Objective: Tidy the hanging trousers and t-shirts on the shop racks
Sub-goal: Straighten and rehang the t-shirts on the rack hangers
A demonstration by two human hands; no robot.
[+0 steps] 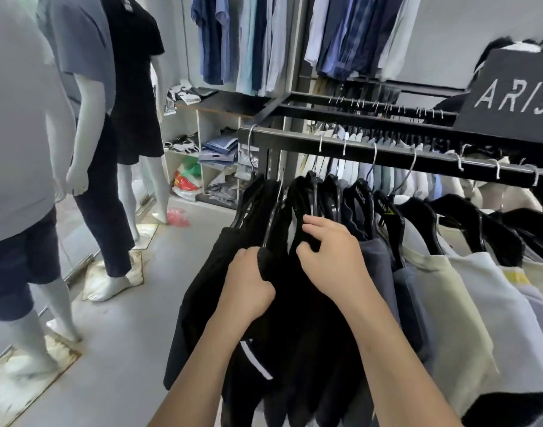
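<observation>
Seems early in the job. Grips a fold of black clothes point(298, 322) in the left hand point(248, 283), pinches the neighbouring shoulder with the curled right hand point(333, 257), at the left end of the rail point(356, 148); leaves pale t-shirts point(467, 291) rightward bunched, unstraightened.

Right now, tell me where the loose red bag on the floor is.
Head view, left of centre: the red bag lies on the floor beside a mannequin's foot, before the cubby shelves.
</observation>
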